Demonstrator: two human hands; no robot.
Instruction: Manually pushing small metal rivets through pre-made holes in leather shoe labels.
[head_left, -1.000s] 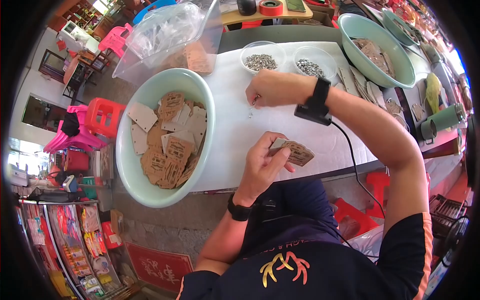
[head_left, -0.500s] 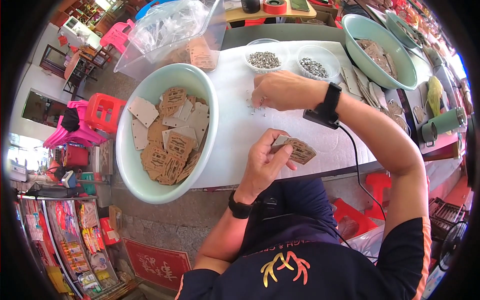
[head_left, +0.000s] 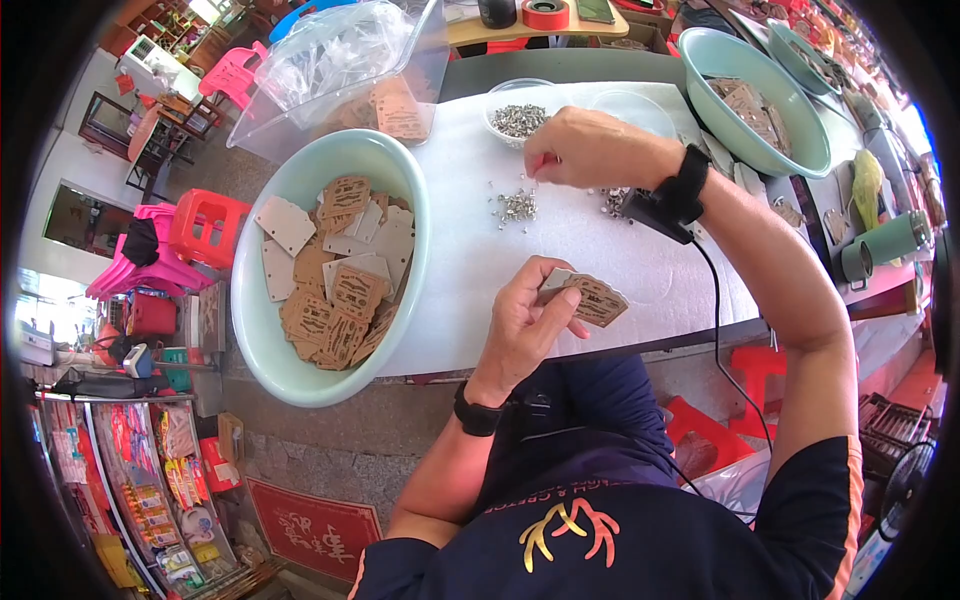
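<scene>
My left hand (head_left: 522, 325) holds a small stack of brown printed cardboard cards (head_left: 601, 302) with a pale card edge behind, thumb pressed on top, over the table's near edge. My right hand (head_left: 600, 150) hovers higher up the white sheet, fingers curled and pinched together; whatever sits in them is hidden. Just left of it lies a loose heap of small silvery metal pieces (head_left: 517, 206). A second small heap (head_left: 614, 203) shows under my right wrist. Behind stand a clear round tub of such pieces (head_left: 520, 118) and another clear tub (head_left: 640, 108), partly covered by my hand.
A pale green basin (head_left: 246, 300) full of brown and white cards stands at left. Behind it is a clear plastic bin (head_left: 300, 130) with plastic bags and cards. Another green basin (head_left: 815, 130) of cards is at far right, near a green flask (head_left: 893, 240). A black cable (head_left: 716, 320) hangs from my right wrist.
My right hand has moved right and slightly up the sheet, uncovering the left heap of metal pieces. Its wrist has shifted right too. My left hand keeps hold of the cards, almost still.
</scene>
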